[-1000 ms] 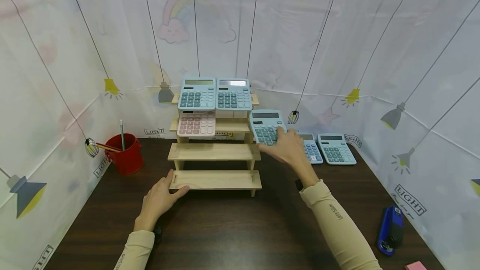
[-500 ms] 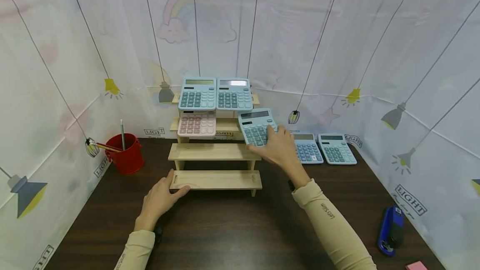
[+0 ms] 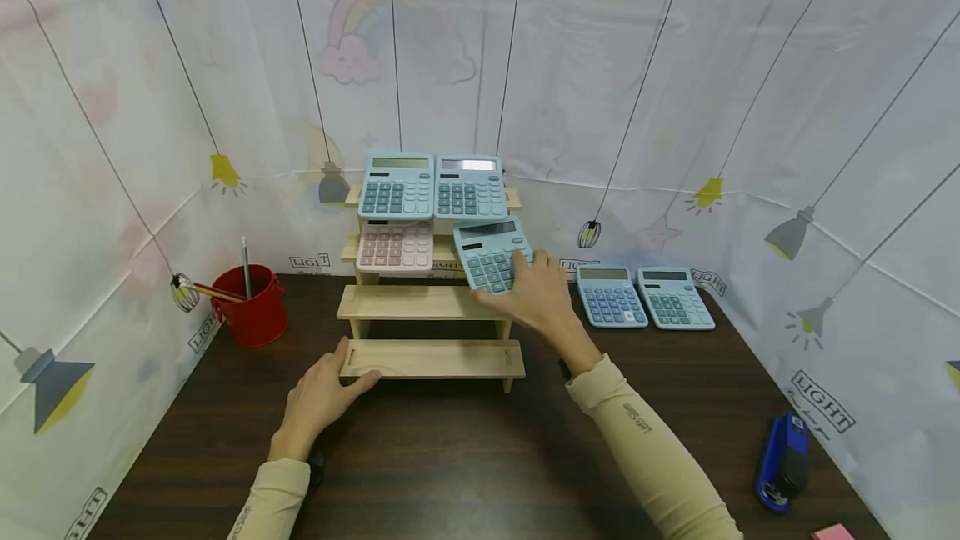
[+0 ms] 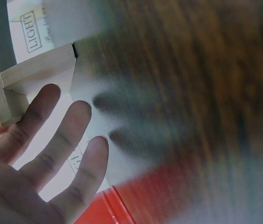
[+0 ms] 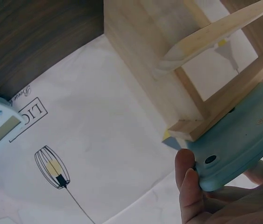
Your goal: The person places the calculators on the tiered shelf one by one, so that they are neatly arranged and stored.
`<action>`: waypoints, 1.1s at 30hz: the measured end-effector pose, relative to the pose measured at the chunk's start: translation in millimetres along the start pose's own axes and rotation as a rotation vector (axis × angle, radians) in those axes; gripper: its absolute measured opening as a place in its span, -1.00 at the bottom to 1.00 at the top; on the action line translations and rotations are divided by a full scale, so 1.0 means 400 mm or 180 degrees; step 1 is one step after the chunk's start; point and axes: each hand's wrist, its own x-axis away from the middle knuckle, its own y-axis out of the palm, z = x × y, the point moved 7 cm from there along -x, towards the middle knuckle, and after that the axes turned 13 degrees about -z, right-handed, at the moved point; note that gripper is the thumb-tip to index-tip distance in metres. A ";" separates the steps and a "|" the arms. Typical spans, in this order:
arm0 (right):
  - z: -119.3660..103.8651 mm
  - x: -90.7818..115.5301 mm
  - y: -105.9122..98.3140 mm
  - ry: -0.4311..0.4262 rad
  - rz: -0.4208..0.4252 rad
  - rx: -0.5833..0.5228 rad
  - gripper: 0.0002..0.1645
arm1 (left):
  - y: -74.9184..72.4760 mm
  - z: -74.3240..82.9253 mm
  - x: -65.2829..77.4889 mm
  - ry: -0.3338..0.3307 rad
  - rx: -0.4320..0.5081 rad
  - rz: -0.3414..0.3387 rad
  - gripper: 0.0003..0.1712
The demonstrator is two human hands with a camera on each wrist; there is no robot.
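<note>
My right hand [image 3: 528, 294] grips a light blue calculator [image 3: 483, 244] by its lower right, tilted slightly, over the right half of a stepped wooden rack's second shelf from the top. In the right wrist view the calculator's underside [image 5: 234, 140] lies close along the rack's wood, fingers curled at its edge. My left hand [image 3: 318, 398] rests on the left end of the lowest shelf [image 3: 435, 359], fingers straight and spread in the left wrist view. A pink calculator [image 3: 395, 247] sits left on that second shelf; two light blue calculators [image 3: 397, 187] stand side by side on top.
Two more blue calculators, one [image 3: 611, 297] beside another [image 3: 675, 298], lie on the dark table right of the rack. A red bucket [image 3: 251, 315] with pencils stands left. A blue stapler [image 3: 782, 461] lies at the right, near a pink block [image 3: 832, 532]. A printed curtain [image 3: 585, 90] encloses the back.
My right hand has moved left with the blue calculator, from beside the rack to over its second shelf, next to the pink calculator. My left hand has stayed on the lowest shelf.
</note>
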 end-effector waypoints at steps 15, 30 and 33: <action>-0.055 -0.019 0.012 -0.0062 -0.0013 -0.0012 0.30 | 0.001 0.003 0.002 0.0000 0.0002 -0.0010 0.21; -0.086 -0.069 0.033 0.0269 -0.0075 -0.0156 0.44 | 0.006 -0.003 -0.001 -0.0002 -0.0027 -0.0010 0.22; -0.091 -0.078 0.028 0.0272 -0.0004 -0.0112 0.44 | 0.005 -0.004 -0.004 0.0001 -0.0015 0.0023 0.21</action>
